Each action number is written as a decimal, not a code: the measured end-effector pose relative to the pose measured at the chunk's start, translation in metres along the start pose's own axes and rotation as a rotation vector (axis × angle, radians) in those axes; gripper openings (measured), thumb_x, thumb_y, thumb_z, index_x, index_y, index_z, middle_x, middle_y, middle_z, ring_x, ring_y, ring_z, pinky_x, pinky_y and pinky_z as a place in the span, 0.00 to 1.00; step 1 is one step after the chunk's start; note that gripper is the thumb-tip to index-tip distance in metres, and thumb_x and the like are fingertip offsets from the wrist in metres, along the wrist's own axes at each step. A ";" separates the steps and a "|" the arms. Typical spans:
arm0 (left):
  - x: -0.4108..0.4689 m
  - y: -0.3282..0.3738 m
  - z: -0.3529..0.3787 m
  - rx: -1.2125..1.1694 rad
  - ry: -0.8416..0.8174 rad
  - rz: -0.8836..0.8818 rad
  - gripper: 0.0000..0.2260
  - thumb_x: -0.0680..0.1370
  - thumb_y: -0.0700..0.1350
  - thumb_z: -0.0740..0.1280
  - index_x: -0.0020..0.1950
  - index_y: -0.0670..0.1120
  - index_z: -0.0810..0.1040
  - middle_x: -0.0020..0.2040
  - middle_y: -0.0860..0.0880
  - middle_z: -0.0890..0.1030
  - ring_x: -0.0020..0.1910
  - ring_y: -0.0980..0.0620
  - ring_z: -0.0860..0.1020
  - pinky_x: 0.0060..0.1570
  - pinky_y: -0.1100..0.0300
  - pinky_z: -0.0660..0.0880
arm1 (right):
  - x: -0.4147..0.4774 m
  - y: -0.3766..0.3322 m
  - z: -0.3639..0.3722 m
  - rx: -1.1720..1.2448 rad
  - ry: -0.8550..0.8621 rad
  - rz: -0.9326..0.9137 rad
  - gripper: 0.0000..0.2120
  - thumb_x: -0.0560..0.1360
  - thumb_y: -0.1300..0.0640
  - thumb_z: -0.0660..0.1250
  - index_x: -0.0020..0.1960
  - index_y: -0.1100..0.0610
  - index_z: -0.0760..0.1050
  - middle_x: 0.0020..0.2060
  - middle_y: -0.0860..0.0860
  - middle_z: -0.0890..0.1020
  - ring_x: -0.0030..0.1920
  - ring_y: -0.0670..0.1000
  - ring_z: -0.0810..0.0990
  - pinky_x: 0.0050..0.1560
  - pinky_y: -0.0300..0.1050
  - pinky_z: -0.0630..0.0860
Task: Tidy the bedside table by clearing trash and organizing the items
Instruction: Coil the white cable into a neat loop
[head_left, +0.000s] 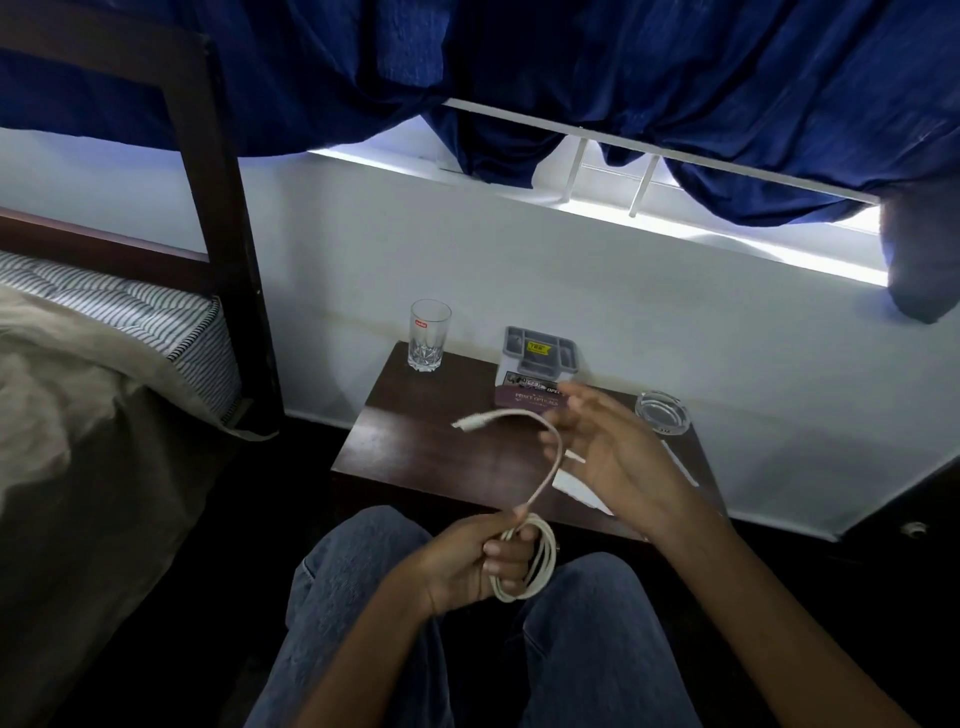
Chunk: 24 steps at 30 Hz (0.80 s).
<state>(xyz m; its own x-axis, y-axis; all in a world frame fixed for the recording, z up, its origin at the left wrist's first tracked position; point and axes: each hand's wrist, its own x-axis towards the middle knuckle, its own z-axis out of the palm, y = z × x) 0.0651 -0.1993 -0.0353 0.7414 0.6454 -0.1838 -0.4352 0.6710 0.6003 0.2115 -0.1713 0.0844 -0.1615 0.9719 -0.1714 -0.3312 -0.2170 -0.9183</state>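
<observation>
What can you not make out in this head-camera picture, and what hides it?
Head view, the purple case: label half covered by the right hand.
Head view, the white paper: mostly behind that hand.
Head view, the cable: plug end blurred, type unreadable.

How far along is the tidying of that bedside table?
Partly done: several loops of the white cable are already coiled in the left hand, while the open right hand guides the loose end. Left on the table to sort: glass, ashtray, grey organizer, white paper.
</observation>
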 end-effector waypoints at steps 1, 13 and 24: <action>0.001 0.001 -0.003 -0.042 0.005 -0.012 0.12 0.77 0.50 0.61 0.38 0.45 0.73 0.22 0.56 0.64 0.20 0.61 0.63 0.27 0.67 0.66 | 0.001 -0.004 -0.003 0.024 0.016 -0.045 0.09 0.73 0.65 0.61 0.52 0.60 0.76 0.32 0.53 0.80 0.33 0.48 0.79 0.38 0.43 0.76; -0.008 0.018 -0.007 -0.413 -0.203 0.235 0.09 0.77 0.46 0.67 0.40 0.42 0.75 0.24 0.55 0.61 0.22 0.58 0.60 0.30 0.64 0.69 | -0.001 0.032 0.001 -0.734 0.161 -0.165 0.05 0.76 0.61 0.64 0.52 0.56 0.76 0.44 0.49 0.79 0.41 0.42 0.76 0.43 0.34 0.72; 0.001 0.016 -0.008 -0.385 0.171 0.344 0.15 0.78 0.50 0.57 0.36 0.44 0.72 0.20 0.55 0.63 0.18 0.59 0.62 0.23 0.66 0.67 | -0.002 0.006 -0.008 -0.392 0.244 -0.102 0.14 0.71 0.63 0.71 0.35 0.58 0.65 0.24 0.55 0.69 0.15 0.44 0.60 0.17 0.32 0.57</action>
<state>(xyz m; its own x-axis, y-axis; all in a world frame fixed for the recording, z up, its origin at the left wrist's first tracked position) 0.0548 -0.1852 -0.0316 0.4434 0.8801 -0.1698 -0.8176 0.4748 0.3257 0.2170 -0.1740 0.0770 0.0923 0.9897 -0.1092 0.0491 -0.1140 -0.9923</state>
